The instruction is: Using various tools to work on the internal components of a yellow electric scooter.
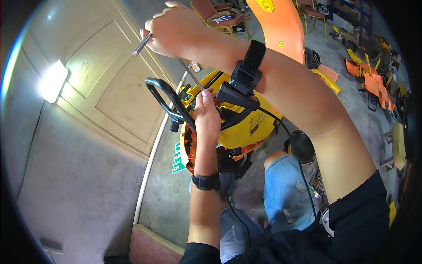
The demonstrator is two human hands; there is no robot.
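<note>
My right hand (178,33) is raised at the upper middle, its fingers wrapped round the crossbar of a T-handle wrench (190,74). One end of the bar pokes out past the fingers. The metal shaft slants down to my left hand (206,114), whose thumb and fingers close on its lower part. Below and beyond is a yellow vehicle body (250,127) with orange lower panels. A bent black tube (165,94) rises from it, just left of my left hand. The wrench's tip is hidden behind my left fingers.
Left stand a cream door (123,83) and a lit lamp (54,81); a white pipe (151,169) runs along the wall base. An orange seat-like panel (281,26) and a chair (215,17) are behind. Orange parts (376,90) lie at right. Cables hang from my wrist straps.
</note>
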